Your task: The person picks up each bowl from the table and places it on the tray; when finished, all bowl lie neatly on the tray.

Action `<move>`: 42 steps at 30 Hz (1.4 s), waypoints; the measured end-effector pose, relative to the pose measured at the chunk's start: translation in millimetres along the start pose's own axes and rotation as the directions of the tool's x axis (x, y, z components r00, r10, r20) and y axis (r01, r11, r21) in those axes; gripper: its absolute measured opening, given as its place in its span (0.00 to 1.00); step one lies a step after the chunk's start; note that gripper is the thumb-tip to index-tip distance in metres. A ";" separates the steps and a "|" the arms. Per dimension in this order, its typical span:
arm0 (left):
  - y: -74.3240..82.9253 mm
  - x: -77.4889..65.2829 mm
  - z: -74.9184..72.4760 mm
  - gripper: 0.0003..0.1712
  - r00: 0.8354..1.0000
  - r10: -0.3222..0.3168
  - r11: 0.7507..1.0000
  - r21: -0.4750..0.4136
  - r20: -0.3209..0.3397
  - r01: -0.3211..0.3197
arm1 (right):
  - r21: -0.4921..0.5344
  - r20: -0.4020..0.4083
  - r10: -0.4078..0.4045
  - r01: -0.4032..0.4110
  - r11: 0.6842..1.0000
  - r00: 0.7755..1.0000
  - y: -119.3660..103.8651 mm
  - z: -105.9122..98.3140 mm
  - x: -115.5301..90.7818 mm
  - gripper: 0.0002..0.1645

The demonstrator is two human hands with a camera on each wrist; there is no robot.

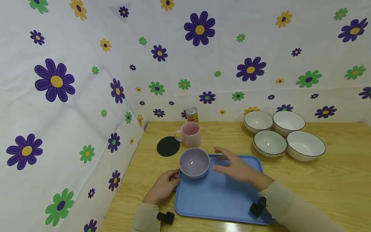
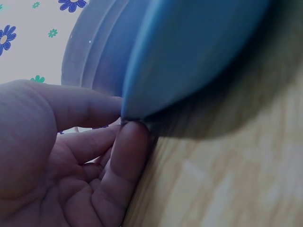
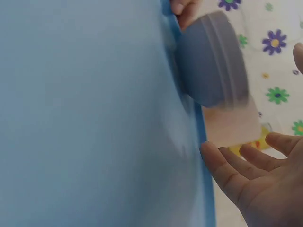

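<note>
Head view: left hand (image 1: 163,186) pinching the blue tray (image 1: 217,198)
Right hand (image 1: 234,167), fingers spread, hovers near the purple bowl (image 1: 194,162).

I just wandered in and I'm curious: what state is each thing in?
Blue tray: pinched at its left edge
Purple bowl: upright, empty, on the tray
Pink mug: upright
Can: upright; whether opened, unclear
Four white bowls: upright, empty
Black disc: lying flat
Left hand: pinching the tray
Right hand: holding nothing

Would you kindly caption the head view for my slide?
The left hand grips a blue rectangular tray bearing a glossy round lilac bowl; the right hand hovers beside the bowl.
</note>
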State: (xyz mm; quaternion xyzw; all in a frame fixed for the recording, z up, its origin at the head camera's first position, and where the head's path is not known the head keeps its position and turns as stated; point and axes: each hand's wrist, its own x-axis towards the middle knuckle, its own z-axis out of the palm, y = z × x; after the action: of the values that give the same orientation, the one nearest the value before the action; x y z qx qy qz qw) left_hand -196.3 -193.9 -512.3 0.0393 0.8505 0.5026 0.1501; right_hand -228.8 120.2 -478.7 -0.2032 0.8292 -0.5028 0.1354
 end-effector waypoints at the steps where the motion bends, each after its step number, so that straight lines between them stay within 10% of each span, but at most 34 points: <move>1: -0.7 0.1 0.4 0.26 1.000 0.000 1.000 0.000 -0.002 0.000 | -0.005 -0.011 -0.015 0.014 1.000 1.000 0.3 -3.5 -2.7 0.48; 13: 3.4 2.9 2.0 0.26 1.000 0.014 1.000 -0.012 0.020 -0.014 | -0.148 -0.270 -0.235 0.201 0.968 0.934 9.8 -60.9 -54.2 0.30; 23: 7.7 -2.0 1.3 0.27 1.000 0.006 0.999 -0.046 0.008 -0.006 | -0.307 -0.522 -0.384 0.253 0.918 0.762 32.0 -97.3 -85.5 0.35; 32: -2.4 0.9 2.3 0.26 1.000 0.015 0.999 -0.044 -0.001 -0.015 | -0.299 -0.727 -0.176 -0.075 0.951 0.664 55.7 -137.2 -107.5 0.45; 42: -1.1 1.6 1.7 0.26 1.000 0.003 1.000 -0.019 -0.013 -0.003 | -0.091 -0.718 0.174 -0.339 0.936 0.674 83.3 -162.9 -121.1 0.66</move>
State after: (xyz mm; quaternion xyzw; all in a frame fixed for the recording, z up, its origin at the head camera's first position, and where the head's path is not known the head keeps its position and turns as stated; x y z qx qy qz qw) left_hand -197.2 -192.6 -514.4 0.0358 0.8465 0.5113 0.1442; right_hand -208.7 338.7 -475.8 0.1081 0.8880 -0.4238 -0.1417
